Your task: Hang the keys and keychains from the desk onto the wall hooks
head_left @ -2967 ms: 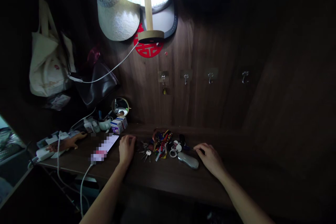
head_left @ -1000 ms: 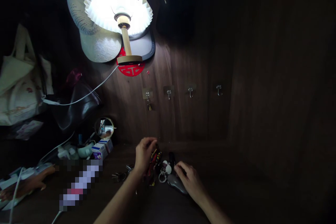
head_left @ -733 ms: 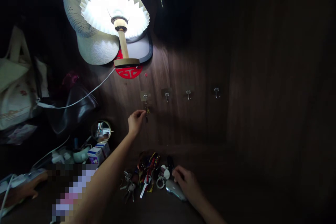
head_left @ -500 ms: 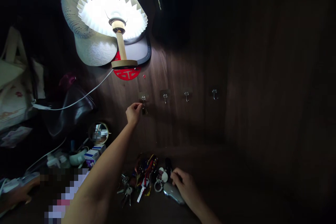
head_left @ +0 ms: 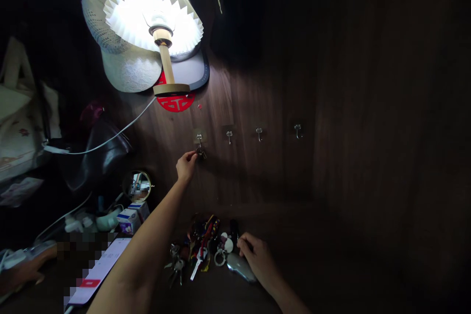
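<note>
A dark wood-grain wall stands behind a dark shelf, with a lit lamp at eleven o'clock from the leftmost hook. At that hook's six o'clock, the left hand pinches some small keys, thumb and finger drawn tight; whether they also hang on the hook, I cannot tell. Three other hooks run toward three o'clock. A heap of keys lies on the shelf, with a phone toward its nine o'clock and a grey case at four o'clock. Beside the case, the right hand curls loosely; its grip cannot be told.
</note>
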Motion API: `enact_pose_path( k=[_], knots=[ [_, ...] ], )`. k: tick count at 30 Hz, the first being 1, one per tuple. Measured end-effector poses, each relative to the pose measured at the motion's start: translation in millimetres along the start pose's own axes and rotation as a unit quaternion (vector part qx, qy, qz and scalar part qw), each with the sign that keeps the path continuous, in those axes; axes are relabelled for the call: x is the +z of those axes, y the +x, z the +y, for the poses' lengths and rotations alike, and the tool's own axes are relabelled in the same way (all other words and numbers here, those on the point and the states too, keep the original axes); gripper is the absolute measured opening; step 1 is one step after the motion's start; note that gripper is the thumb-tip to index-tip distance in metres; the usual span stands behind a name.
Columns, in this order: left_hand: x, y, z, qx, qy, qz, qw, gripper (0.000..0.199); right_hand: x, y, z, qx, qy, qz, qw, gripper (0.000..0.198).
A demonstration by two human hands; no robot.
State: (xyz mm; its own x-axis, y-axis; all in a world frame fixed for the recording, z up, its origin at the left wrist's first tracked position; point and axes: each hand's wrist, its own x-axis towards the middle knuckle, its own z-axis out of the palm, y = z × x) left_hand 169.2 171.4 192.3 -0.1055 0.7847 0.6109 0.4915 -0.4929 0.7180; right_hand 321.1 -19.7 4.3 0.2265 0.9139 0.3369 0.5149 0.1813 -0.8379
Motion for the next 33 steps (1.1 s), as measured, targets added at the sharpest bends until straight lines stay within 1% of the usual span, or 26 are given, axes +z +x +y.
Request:
enact_pose_path(
  k=[3,7,13,18,22,26,30,33],
  knots=[
    [-6,-16,-19,-0.011,-0.004,-0.013,1.000,0.025,0,0,1,0.003,-0.001,-0.002,1.000,0.031],
    [-22,-45,-50,-0.030,-0.007,-0.031,0.999,0.025,-1,1,1,0.002,-0.005,-0.011,1.000,0.034],
    [-54,-80,-98,-0.079,-0.018,-0.042,0.996,0.028,-2,1,-1,-0.005,-0.013,-0.017,1.000,0.038],
    [-82,-105,-127,-0.109,-0.020,-0.049,0.993,0.031,-2,0,-1,-0.012,-0.022,-0.017,1.000,0.040],
    [-97,-131,-140,-0.117,-0.010,-0.066,0.991,0.032,-2,0,0,-0.009,-0.022,-0.014,1.000,0.039],
    [-106,-159,-146,-0.092,0.034,-0.082,0.992,0.031,-2,1,0,-0.012,-0.025,-0.015,1.000,0.038],
    [-109,-179,-148,-0.072,0.074,-0.081,0.991,0.029,-2,1,-1,-0.007,-0.031,-0.020,0.999,0.038],
    [-107,-185,-150,-0.037,0.104,-0.094,0.989,0.027,-2,1,-1,-0.010,-0.031,-0.019,0.999,0.038]
  ],
)
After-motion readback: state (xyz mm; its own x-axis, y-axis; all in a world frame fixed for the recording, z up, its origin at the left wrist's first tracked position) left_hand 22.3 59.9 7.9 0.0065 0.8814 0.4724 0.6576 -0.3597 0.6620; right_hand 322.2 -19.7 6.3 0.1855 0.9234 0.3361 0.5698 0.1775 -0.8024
